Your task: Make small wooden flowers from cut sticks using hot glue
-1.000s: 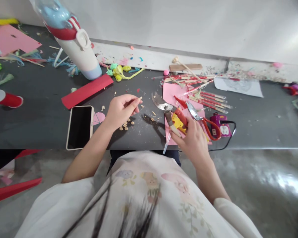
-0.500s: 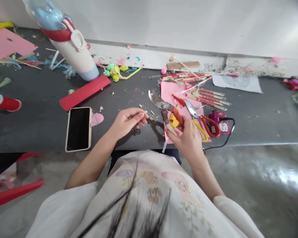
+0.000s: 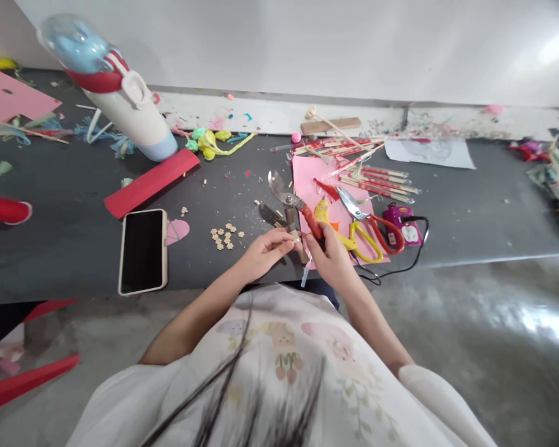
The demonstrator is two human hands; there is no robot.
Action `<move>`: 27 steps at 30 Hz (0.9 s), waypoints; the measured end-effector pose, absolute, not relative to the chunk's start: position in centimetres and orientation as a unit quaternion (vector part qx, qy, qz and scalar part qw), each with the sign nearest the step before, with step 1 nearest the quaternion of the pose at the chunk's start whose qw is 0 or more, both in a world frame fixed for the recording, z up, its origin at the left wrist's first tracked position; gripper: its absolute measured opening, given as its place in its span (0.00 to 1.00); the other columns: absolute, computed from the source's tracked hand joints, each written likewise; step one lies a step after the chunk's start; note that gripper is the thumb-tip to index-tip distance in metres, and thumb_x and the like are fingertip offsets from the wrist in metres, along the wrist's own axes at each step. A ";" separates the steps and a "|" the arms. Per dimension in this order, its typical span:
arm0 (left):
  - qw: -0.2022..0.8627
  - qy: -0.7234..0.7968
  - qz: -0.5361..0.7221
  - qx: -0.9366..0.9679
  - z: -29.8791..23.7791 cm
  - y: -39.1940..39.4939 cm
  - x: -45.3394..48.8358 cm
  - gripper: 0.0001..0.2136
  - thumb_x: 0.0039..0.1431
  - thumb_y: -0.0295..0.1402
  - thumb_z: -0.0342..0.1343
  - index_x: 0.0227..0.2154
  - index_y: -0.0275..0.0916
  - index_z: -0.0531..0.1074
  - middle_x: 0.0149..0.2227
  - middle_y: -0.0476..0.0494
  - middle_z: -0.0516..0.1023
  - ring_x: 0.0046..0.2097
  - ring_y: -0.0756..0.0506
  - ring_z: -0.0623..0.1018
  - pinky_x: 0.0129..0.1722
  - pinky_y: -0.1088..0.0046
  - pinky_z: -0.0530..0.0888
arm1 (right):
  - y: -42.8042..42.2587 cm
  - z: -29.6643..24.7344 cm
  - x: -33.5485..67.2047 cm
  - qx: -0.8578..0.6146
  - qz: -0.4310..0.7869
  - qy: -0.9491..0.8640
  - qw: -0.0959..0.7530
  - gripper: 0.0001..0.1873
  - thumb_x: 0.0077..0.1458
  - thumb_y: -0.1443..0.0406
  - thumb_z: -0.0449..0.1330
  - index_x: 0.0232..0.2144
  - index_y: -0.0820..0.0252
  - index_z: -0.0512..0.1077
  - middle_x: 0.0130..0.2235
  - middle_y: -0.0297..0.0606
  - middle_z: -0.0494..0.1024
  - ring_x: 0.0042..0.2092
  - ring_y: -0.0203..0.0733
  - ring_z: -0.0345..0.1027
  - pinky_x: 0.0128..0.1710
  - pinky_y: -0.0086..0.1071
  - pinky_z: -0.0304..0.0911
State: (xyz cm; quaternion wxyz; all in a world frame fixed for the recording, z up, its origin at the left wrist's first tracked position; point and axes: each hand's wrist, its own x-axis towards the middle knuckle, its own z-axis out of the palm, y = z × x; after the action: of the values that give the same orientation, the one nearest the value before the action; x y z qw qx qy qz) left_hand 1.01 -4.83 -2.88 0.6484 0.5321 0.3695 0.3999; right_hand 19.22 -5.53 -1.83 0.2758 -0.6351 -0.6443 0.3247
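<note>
On near side, my left hand (image 3: 266,253) has reached the shears (image 3: 289,200) — hold unclear; right hand (image 3: 333,257) grasps them — now two-handed work.

right grip (image 3: 333,254): holding shears (image 3: 310,218) | left grip (image 3: 266,253): close beside | flower pieces (image 3: 220,232): clustered

One pruner (image 3: 289,199), one phone (image 3: 143,251), one bottle (image 3: 121,102), and roughly a dozen flower-shaped pieces (image 3: 227,240).

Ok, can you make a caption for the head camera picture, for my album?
Right hand gripping the pruners, left hand close by, tiny flower pieces on the table.
</note>
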 end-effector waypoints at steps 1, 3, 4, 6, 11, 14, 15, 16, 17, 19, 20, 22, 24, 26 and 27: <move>0.645 0.370 0.403 0.534 -2.9 -4.9 1.2 0.15 0.60 0.45 0.56 0.32 0.38 0.78 0.42 0.42 0.76 0.49 0.45 0.74 0.55 0.67 0.68 | -5.5 -2.0 19.1 -0.634 0.319 -0.647 0.280 0.22 0.60 0.53 0.50 0.48 0.62 0.65 0.42 0.49 0.76 0.42 0.50 0.70 0.44 0.45 0.65; 0.647 0.379 0.407 0.521 -3.0 -5.1 1.4 0.15 0.60 0.46 0.57 0.33 0.38 0.79 0.43 0.41 0.75 0.50 0.44 0.74 0.55 0.65 0.69 | -5.4 -2.3 19.0 -0.630 0.305 -0.654 0.287 0.20 0.61 0.55 0.49 0.49 0.62 0.66 0.47 0.53 0.75 0.47 0.53 0.70 0.48 0.48 0.65; 0.649 0.386 0.411 0.511 -3.1 -5.2 1.4 0.16 0.59 0.47 0.57 0.33 0.38 0.79 0.42 0.41 0.75 0.50 0.43 0.74 0.54 0.65 0.70 | -5.3 -2.5 19.0 -0.631 0.296 -0.656 0.288 0.20 0.61 0.56 0.48 0.49 0.61 0.66 0.48 0.54 0.75 0.49 0.54 0.69 0.49 0.49 0.64; 0.642 0.396 0.415 0.508 -3.2 -5.2 1.3 0.17 0.59 0.48 0.56 0.34 0.39 0.79 0.41 0.41 0.75 0.49 0.44 0.74 0.54 0.64 0.70 | -5.1 -2.6 19.2 -0.640 0.279 -0.659 0.280 0.20 0.61 0.58 0.47 0.50 0.62 0.66 0.48 0.55 0.76 0.48 0.55 0.70 0.48 0.50 0.65; 0.584 0.428 0.397 0.564 -3.5 -4.8 0.0 0.17 0.61 0.48 0.53 0.33 0.39 0.78 0.34 0.42 0.80 0.48 0.45 0.75 0.57 0.62 0.68 | -4.9 -2.3 20.3 -0.654 0.238 -0.674 0.248 0.20 0.62 0.61 0.45 0.51 0.62 0.66 0.47 0.55 0.77 0.46 0.55 0.71 0.44 0.47 0.66; 0.579 0.441 0.376 0.573 -3.5 -4.7 -0.9 0.18 0.61 0.48 0.53 0.34 0.38 0.78 0.39 0.40 0.80 0.44 0.45 0.78 0.48 0.66 0.74 | -4.9 -1.7 20.9 -0.648 0.219 -0.695 0.221 0.19 0.62 0.62 0.45 0.51 0.61 0.66 0.45 0.53 0.77 0.44 0.53 0.71 0.40 0.44 0.66; 0.570 0.450 0.364 0.584 -3.3 -4.7 -1.1 0.17 0.62 0.47 0.53 0.35 0.38 0.78 0.40 0.40 0.80 0.43 0.45 0.79 0.46 0.67 0.74 | -4.9 -1.4 21.0 -0.646 0.211 -0.703 0.209 0.19 0.62 0.62 0.45 0.50 0.62 0.66 0.45 0.53 0.77 0.43 0.53 0.71 0.39 0.43 0.65; 0.551 0.460 0.350 0.601 -3.1 -4.8 -1.4 0.16 0.62 0.46 0.53 0.36 0.38 0.78 0.41 0.40 0.81 0.43 0.45 0.79 0.45 0.69 0.75 | -4.9 -1.2 21.1 -0.642 0.203 -0.712 0.197 0.19 0.62 0.63 0.45 0.50 0.62 0.66 0.44 0.53 0.77 0.43 0.53 0.71 0.39 0.43 0.65; 0.523 0.471 0.333 0.627 -2.7 -4.8 -1.7 0.15 0.63 0.44 0.52 0.36 0.39 0.77 0.42 0.41 0.81 0.44 0.46 0.79 0.44 0.70 0.75 | -4.9 -0.9 21.2 -0.639 0.192 -0.722 0.183 0.19 0.62 0.64 0.44 0.50 0.63 0.66 0.44 0.53 0.77 0.43 0.54 0.71 0.39 0.43 0.65; 0.433 0.491 0.306 0.691 -1.8 -4.7 -2.2 0.13 0.65 0.41 0.51 0.37 0.40 0.77 0.46 0.42 0.80 0.46 0.46 0.79 0.42 0.71 0.75 | -5.0 -0.5 21.2 -0.638 0.165 -0.737 0.150 0.19 0.62 0.65 0.44 0.51 0.65 0.66 0.44 0.54 0.77 0.43 0.55 0.70 0.38 0.43 0.64; 0.379 0.501 0.298 0.718 -1.3 -4.6 -2.4 0.12 0.65 0.39 0.50 0.36 0.40 0.77 0.46 0.42 0.80 0.46 0.46 0.78 0.41 0.72 0.74 | -5.1 -0.3 21.2 -0.640 0.150 -0.742 0.132 0.19 0.62 0.65 0.44 0.51 0.65 0.66 0.43 0.54 0.77 0.43 0.56 0.70 0.37 0.43 0.63; 0.257 0.520 0.320 0.749 -0.4 -4.1 -2.8 0.11 0.66 0.35 0.50 0.36 0.38 0.77 0.45 0.43 0.81 0.46 0.46 0.77 0.47 0.69 0.73 | -5.2 0.1 21.1 -0.643 0.120 -0.750 0.102 0.20 0.63 0.66 0.43 0.51 0.67 0.66 0.42 0.54 0.76 0.41 0.56 0.69 0.36 0.43 0.62; 0.155 0.504 0.320 0.787 0.2 -3.4 -2.9 0.11 0.66 0.33 0.50 0.36 0.38 0.77 0.48 0.44 0.80 0.48 0.44 0.74 0.51 0.65 0.71 | -5.4 0.3 20.9 -0.641 0.096 -0.756 0.089 0.20 0.63 0.66 0.43 0.52 0.67 0.66 0.41 0.53 0.76 0.40 0.55 0.69 0.36 0.43 0.62; 0.101 0.486 0.299 0.815 0.4 -2.6 -3.0 0.11 0.66 0.32 0.49 0.34 0.38 0.76 0.52 0.46 0.78 0.48 0.43 0.71 0.53 0.63 0.70 | -5.6 0.4 20.7 -0.634 0.083 -0.764 0.086 0.19 0.63 0.67 0.43 0.52 0.66 0.66 0.41 0.52 0.75 0.39 0.53 0.68 0.35 0.42 0.61; 0.086 0.480 0.290 0.824 0.4 -2.2 -2.9 0.11 0.66 0.32 0.49 0.34 0.37 0.76 0.53 0.47 0.78 0.47 0.42 0.70 0.53 0.62 0.70 | -5.7 0.5 20.7 -0.630 0.080 -0.768 0.086 0.19 0.63 0.67 0.43 0.52 0.66 0.66 0.41 0.52 0.75 0.39 0.52 0.68 0.35 0.41 0.61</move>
State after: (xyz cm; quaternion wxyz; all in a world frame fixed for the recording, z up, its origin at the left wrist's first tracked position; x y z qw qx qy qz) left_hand -2.89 -2.20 0.37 0.0858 0.8236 0.4797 0.2901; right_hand 20.69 -5.73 0.46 0.0860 -0.6299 -0.7677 0.0799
